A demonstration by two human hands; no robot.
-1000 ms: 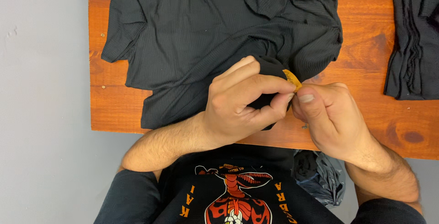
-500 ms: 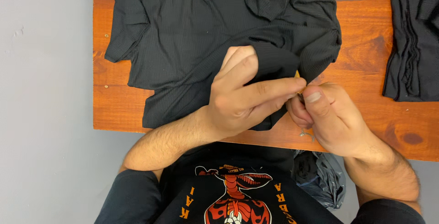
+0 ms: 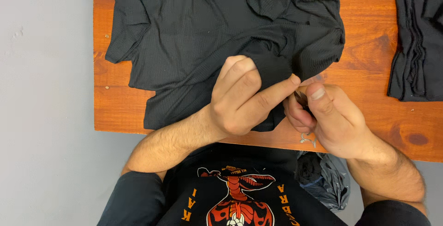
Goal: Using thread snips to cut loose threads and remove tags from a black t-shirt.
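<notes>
A shirt [image 3: 203, 36] lies spread on the wooden table [image 3: 369, 55], filling its left and middle. At the near edge, the left hand [image 3: 244, 101] rests on the shirt's hem, touching the right hand [image 3: 332, 120] just right of it. Folded garments [image 3: 417, 36] lie apart at the table's right end.

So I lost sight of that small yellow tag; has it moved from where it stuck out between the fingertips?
Cannot tell: no yellow shows now. Left hand and right hand pinch the black shirt near the table edge.

Place: looks like my garment workroom.
Signs: orange-brown varnished wooden tabletop [image 3: 364, 64], black knit shirt [image 3: 207, 36] spread out, stack of dark folded garments [image 3: 417, 36].
</notes>
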